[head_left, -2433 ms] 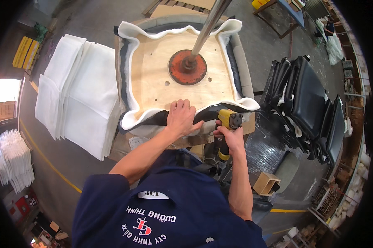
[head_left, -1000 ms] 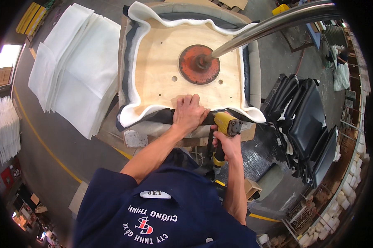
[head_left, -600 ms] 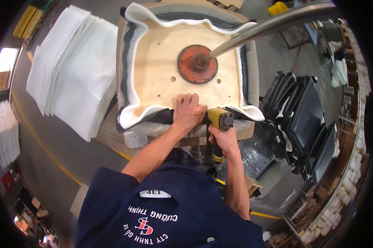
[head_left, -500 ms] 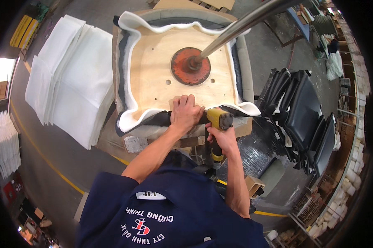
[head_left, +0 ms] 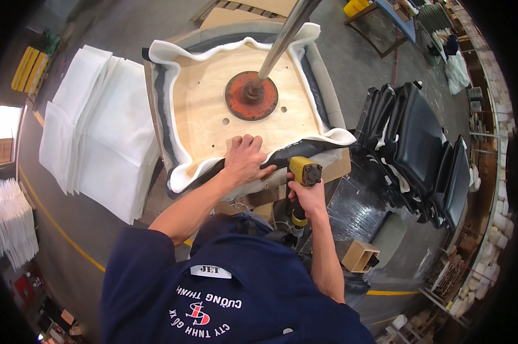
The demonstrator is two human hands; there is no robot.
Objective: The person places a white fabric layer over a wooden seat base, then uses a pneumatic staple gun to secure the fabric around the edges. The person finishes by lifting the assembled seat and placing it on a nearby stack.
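Observation:
A plywood seat panel (head_left: 204, 117) lies under a round red press plate (head_left: 251, 96), with white padding (head_left: 174, 109) rising in waves around its rim. At the near edge, a black cover (head_left: 298, 150) is folded up over the padding. My left hand (head_left: 246, 160) grips the cover there, fingers curled onto the wood and thumb stretched right along the fold. In my right hand (head_left: 309, 198) is a yellow staple gun (head_left: 306, 170), just on the near side of the fold, to the right of my left thumb. The gun's nose is hidden.
White padding sheets (head_left: 107, 132) are stacked at left. Black upholstered pieces (head_left: 417, 143) pile up at right. A metal shaft (head_left: 285, 37) slants up from the press plate. A small wooden box (head_left: 359, 256) sits near my right forearm.
The staple gun has drawn back from the folded edge toward me. My left hand's thumb has spread out along the cover. The whole view has shifted and turned slightly.

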